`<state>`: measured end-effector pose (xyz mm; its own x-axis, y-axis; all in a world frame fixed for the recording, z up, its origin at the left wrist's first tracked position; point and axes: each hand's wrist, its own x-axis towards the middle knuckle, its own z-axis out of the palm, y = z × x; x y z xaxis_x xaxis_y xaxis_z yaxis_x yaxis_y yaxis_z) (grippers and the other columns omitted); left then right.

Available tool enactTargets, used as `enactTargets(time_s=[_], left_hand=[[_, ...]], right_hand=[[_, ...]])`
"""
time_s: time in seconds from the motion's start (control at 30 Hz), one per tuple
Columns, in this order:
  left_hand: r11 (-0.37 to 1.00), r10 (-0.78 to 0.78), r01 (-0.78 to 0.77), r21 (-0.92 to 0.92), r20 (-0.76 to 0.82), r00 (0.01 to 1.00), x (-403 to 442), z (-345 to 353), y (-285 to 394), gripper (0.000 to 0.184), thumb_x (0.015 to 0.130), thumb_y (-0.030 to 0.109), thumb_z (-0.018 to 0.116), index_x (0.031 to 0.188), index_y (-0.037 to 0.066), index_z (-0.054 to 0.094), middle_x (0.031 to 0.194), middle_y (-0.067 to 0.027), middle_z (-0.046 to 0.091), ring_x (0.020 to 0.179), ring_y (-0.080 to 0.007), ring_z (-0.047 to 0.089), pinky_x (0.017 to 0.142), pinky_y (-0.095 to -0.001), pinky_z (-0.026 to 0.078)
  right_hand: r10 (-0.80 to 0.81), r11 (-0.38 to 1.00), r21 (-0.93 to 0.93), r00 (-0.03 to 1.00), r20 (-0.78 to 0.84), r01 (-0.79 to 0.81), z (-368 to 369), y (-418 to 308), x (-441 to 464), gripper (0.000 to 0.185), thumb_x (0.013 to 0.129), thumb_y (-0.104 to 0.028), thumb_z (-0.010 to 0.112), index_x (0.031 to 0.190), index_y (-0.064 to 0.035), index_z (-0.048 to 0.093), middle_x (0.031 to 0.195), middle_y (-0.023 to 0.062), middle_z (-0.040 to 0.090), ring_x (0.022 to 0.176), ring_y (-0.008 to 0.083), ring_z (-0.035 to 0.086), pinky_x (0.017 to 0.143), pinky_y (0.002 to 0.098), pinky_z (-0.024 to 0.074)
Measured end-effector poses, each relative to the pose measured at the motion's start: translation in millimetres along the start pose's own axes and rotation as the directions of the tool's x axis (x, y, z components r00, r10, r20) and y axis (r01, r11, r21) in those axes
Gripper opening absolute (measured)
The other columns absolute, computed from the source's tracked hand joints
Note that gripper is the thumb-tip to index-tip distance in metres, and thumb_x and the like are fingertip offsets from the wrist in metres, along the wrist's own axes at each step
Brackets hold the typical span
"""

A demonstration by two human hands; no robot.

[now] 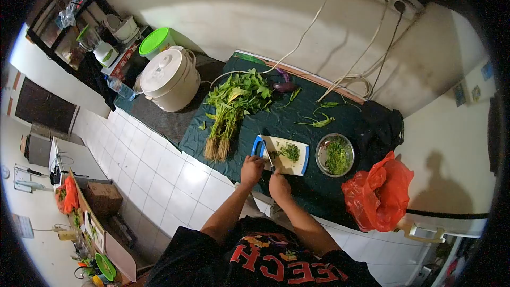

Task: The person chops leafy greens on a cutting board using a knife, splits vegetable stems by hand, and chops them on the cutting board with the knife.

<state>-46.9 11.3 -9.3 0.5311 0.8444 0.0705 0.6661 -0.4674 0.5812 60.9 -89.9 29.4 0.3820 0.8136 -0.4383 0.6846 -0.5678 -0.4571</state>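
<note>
Cutting board (293,167) just below the frame's centre runs left to right, the left hand (253,169) curled at its left end, pinching what I cannot tell, the right hand (278,185) wrapped round a knife (267,152) slanting toward upper left, chopped greens (290,152) lying up-right of both hands

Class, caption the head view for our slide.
Right hand holds a knife beside chopped greens on a cutting board.

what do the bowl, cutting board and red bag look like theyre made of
Bowl: likely stainless steel, polished, from its silvery, reflective rim.
Cutting board: probably smooth plastic, judging by its even pale face and blue ends.
Red bag: thin, glossy plastic film, crinkled with bright highlights.
</note>
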Motion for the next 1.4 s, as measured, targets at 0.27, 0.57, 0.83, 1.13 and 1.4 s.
enactTargets(time_s=[0.27, 0.57, 0.83, 1.13, 1.4], left_hand=[[0.989, -0.081, 0.077, -0.123, -0.032, 0.996, 0, 6, -4, 0.015, 0.084, 0.016, 0.068, 0.095, 0.011, 0.076, 0.092, -0.0093, 0.069, 0.090, -0.0303, 0.064, 0.091, -0.0447, 0.044], [1.000, -0.010, 0.010, 0.004, -0.064, 0.998, 3, 10, 12, 0.015, 0.084, 0.014, 0.067, 0.095, 0.010, 0.075, 0.091, -0.0095, 0.069, 0.088, -0.0334, 0.063, 0.081, -0.0424, 0.051], [0.992, 0.128, -0.128, -0.017, -0.004, 0.992, 22, 32, 31, 0.020, 0.081, 0.010, 0.067, 0.100, 0.011, 0.074, 0.098, -0.0106, 0.068, 0.094, -0.0327, 0.061, 0.082, -0.0426, 0.052], [0.964, -0.032, 0.038, -0.265, 0.027, 0.999, 27, 28, 44, 0.018, 0.080, 0.009, 0.068, 0.096, 0.003, 0.073, 0.094, -0.0170, 0.066, 0.088, -0.0361, 0.064, 0.080, -0.0437, 0.052], [0.991, 0.056, -0.049, -0.121, 0.058, 0.997, 24, 28, 41, 0.019, 0.083, 0.009, 0.064, 0.099, 0.004, 0.074, 0.093, -0.0179, 0.067, 0.087, -0.0358, 0.066, 0.078, -0.0423, 0.054]], right_hand=[[-0.002, 0.997, 0.071, 1.000, -0.011, 0.003, 18, 7, -4, 0.036, 0.097, -0.013, 0.048, 0.122, 0.0125, 0.043, 0.083, 0.0275, 0.067, 0.077, 0.0398, 0.070, 0.064, 0.0478, 0.0586], [-0.025, 0.998, -0.053, 0.994, -0.103, 0.020, 10, 35, -14, 0.036, 0.100, -0.020, 0.049, 0.123, 0.0077, 0.042, 0.075, 0.0234, 0.067, 0.072, 0.0403, 0.069, 0.058, 0.0489, 0.0570], [0.115, 0.992, 0.056, 0.988, -0.106, -0.109, -38, 41, -37, 0.037, 0.099, -0.026, 0.051, 0.115, 0.0072, 0.047, 0.079, 0.0244, 0.068, 0.073, 0.0430, 0.069, 0.061, 0.0519, 0.0551], [0.024, 0.996, 0.089, 0.993, -0.120, -0.013, -28, 28, -37, 0.034, 0.100, -0.026, 0.047, 0.104, 0.0077, 0.048, 0.077, 0.0274, 0.067, 0.072, 0.0419, 0.069, 0.061, 0.0507, 0.0557], [0.046, 0.996, 0.078, 0.990, -0.134, -0.036, -34, 27, -10, 0.028, 0.101, -0.023, 0.047, 0.108, 0.0038, 0.045, 0.078, 0.0247, 0.068, 0.069, 0.0423, 0.068, 0.064, 0.0499, 0.0564]])
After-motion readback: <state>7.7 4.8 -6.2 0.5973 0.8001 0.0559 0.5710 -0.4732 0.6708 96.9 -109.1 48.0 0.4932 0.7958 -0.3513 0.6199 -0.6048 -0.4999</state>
